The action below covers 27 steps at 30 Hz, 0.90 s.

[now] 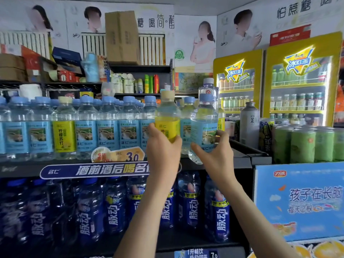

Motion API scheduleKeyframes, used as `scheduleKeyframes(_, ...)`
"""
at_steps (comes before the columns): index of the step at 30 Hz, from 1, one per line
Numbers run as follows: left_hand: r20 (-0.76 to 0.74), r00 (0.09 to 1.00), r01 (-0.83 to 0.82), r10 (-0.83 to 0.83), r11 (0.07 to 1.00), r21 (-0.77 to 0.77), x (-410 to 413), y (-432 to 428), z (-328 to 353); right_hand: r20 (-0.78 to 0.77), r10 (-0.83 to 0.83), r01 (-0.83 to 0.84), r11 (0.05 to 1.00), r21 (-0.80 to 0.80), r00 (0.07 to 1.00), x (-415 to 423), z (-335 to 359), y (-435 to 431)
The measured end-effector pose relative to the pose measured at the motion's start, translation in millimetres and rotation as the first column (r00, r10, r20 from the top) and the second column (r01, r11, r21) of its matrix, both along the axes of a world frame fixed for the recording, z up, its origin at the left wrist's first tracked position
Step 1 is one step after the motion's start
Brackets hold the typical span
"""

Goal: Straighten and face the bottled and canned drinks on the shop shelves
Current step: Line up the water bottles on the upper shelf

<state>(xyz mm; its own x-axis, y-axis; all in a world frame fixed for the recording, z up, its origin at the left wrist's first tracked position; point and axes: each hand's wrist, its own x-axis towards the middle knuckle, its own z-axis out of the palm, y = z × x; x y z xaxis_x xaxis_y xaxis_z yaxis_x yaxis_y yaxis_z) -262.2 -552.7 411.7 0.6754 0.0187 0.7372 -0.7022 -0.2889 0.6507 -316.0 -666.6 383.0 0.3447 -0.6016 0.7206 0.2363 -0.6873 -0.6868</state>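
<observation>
One view, head-worn, wide-angle. It faces the upper shelf (22, 169) square-on and close, roughly level with its row of water bottles (107, 127). The dark blue bottles (115, 207) sit below centre. Mid-frame, reaching from the bottom edge, the left hand (163, 151) grips a yellow-label bottle (167, 116) and the right hand (214, 157) a blue-label bottle (203, 125). Yellow fridges (301, 81) bow at right; posters (204, 43) curve along the top.

The left hand (163, 151) holds one yellow-labelled bottle (167, 125), the right hand (212, 157) one blue-labelled bottle (202, 131), and the upper shelf (22, 168) fronts one more yellow and at least seven more blue, beside one silver bottle (249, 123) and two fridges (240, 86).
</observation>
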Motion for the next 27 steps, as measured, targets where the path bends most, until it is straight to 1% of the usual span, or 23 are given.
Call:
scheduleKeyframes(4, 0.029, 0.998, -0.052, 0.057, 0.989, -0.136, 6, 55, 7, -0.032, 0.023, -0.025, 0.997, -0.067, 0.999, 19, 3, 24)
scheduleKeyframes(7, 0.035, 0.996, -0.071, 0.080, 0.978, -0.196, 15, 84, 11, -0.075, -0.014, 0.004, 0.992, -0.125, 0.997, 41, 5, 40)
scheduleKeyframes(11, 0.014, 0.997, -0.075, 0.079, 0.980, -0.184, 21, 100, 9, -0.127, -0.063, 0.044, 0.987, -0.152, 0.990, 61, 7, 49)
scheduleKeyframes(14, 0.011, 0.998, -0.053, 0.055, 0.986, -0.160, 24, 99, 3, -0.180, -0.128, 0.087, 0.972, -0.219, 0.975, 66, 7, 49)
scheduleKeyframes(15, 0.009, 0.999, -0.045, 0.047, 0.988, -0.151, 24, 97, 2, -0.173, -0.178, 0.130, 0.957, -0.260, 0.969, 66, 7, 48)
scheduleKeyframes(17, 0.017, 1.000, -0.024, 0.026, 0.992, -0.125, 22, 91, 1, -0.137, -0.310, 0.240, 0.896, -0.373, 0.941, 67, 7, 47)
scheduleKeyframes(18, 0.024, 1.000, -0.014, 0.016, 0.994, -0.107, 21, 87, 1, -0.142, -0.348, 0.265, 0.873, -0.409, 0.927, 67, 8, 46)
scheduleKeyframes(19, 0.028, 1.000, -0.004, 0.006, 0.996, -0.090, 18, 83, 1, -0.156, -0.348, 0.258, 0.872, -0.416, 0.924, 67, 9, 44)
scheduleKeyframes(20, 0.030, 1.000, 0.006, -0.004, 0.997, -0.075, 17, 78, 1, -0.168, -0.306, 0.221, 0.892, -0.394, 0.937, 66, 9, 42)
scheduleKeyframes(21, 0.029, 0.999, 0.016, -0.014, 0.998, -0.064, 15, 74, 0, -0.172, -0.227, 0.158, 0.926, -0.343, 0.959, 64, 9, 39)
scheduleKeyframes(23, 0.028, 0.999, 0.027, -0.026, 0.999, -0.043, 11, 64, -2, -0.124, -0.024, -0.001, 0.981, -0.195, 0.992, 53, 10, 37)
scheduleKeyframes(25, 0.051, 0.998, 0.024, -0.023, 1.000, -0.017, 6, 53, -5, -0.004, 0.190, -0.190, 0.979, -0.080, 0.982, 34, 12, 38)
scheduleKeyframes(27, 0.080, 0.997, 0.017, -0.017, 1.000, 0.003, -1, 40, -7, 0.088, 0.381, -0.380, 0.924, -0.026, 0.920, 12, 14, 39)
